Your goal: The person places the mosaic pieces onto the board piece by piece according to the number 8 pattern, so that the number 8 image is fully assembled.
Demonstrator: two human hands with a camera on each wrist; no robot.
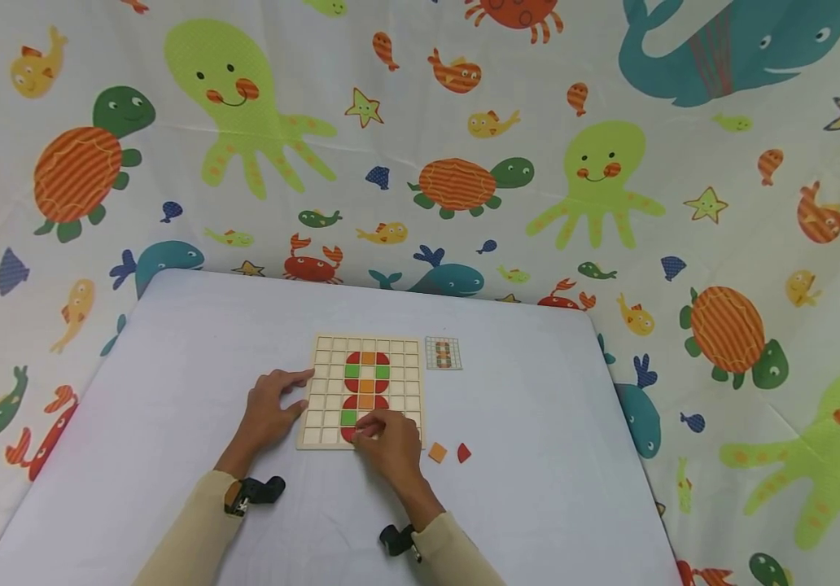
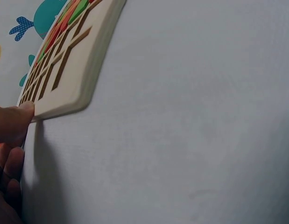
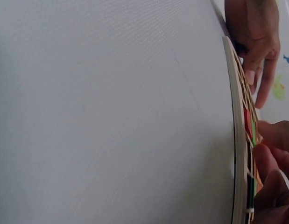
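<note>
A wooden grid board [image 1: 310, 439] lies on the table with red, green and orange pieces set in its cells, among them an orange piece [image 1: 367, 387]. My left hand [image 1: 269, 409] touches the board's left edge with thumb and index finger; its thumb [image 2: 26, 108] shows at the corner in the left wrist view. Over the lower part of the pattern, my right hand [image 1: 391, 442] brings thumb and fingertips together beside a red corner piece [image 3: 247, 122] and a green piece [image 3: 253, 132]. Whether a piece sits between the fingertips is hidden.
A small pattern card [image 1: 443, 354] lies right of the board's upper corner. Near the lower right corner are a loose orange square [image 1: 438, 452] and a loose red quarter-round piece [image 1: 464, 452]. Behind the white table [image 1: 537, 391] hangs a cloth printed with sea animals.
</note>
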